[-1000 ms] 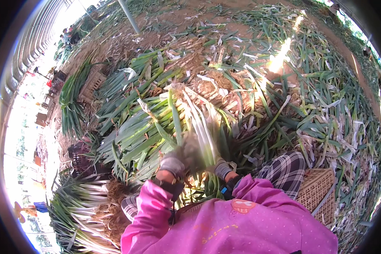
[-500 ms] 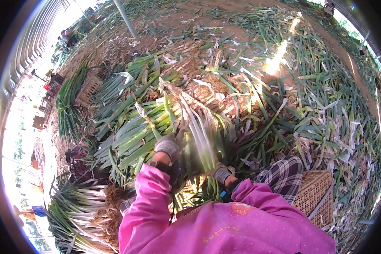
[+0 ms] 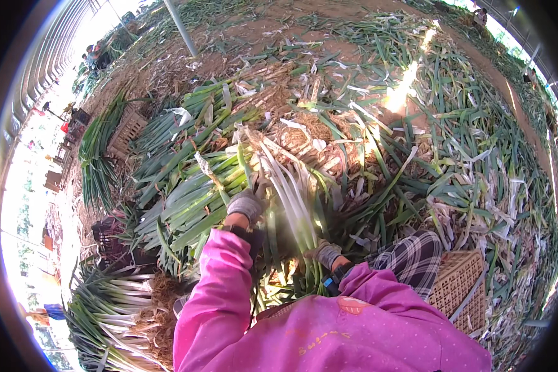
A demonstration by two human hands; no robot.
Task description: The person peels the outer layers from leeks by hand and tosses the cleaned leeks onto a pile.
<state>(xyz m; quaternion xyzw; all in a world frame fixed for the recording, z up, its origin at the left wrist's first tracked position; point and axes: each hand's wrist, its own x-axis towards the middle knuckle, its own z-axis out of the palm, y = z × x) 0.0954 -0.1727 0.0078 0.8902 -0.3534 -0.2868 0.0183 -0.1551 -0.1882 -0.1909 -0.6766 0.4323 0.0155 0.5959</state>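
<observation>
White-stalked green onions (image 3: 291, 197) stand in a loose bunch in front of me, roots away from me and leaves toward my lap. My right hand (image 3: 324, 253), in a grey glove, is closed round their lower green part. Left of the stalks, my gloved left hand (image 3: 247, 205) is closed, its fingers pointing toward the white part. What it holds is blurred and partly hidden by the hand. Beside and beyond it lies a heap of untrimmed green onions (image 3: 186, 192) with broad green leaves.
Cleaned green onions (image 3: 121, 310) lie stacked at my lower left, near a dark crate (image 3: 110, 235). A tan plastic crate (image 3: 459, 288) stands by my right knee. Another crate (image 3: 129, 131) is farther left. Leaf scraps (image 3: 477, 155) cover the ground, and a metal pole (image 3: 181, 28) rises beyond.
My left hand has shifted slightly right and away from me along the stalks. My right hand keeps its grip on the green onions, almost unmoved.
</observation>
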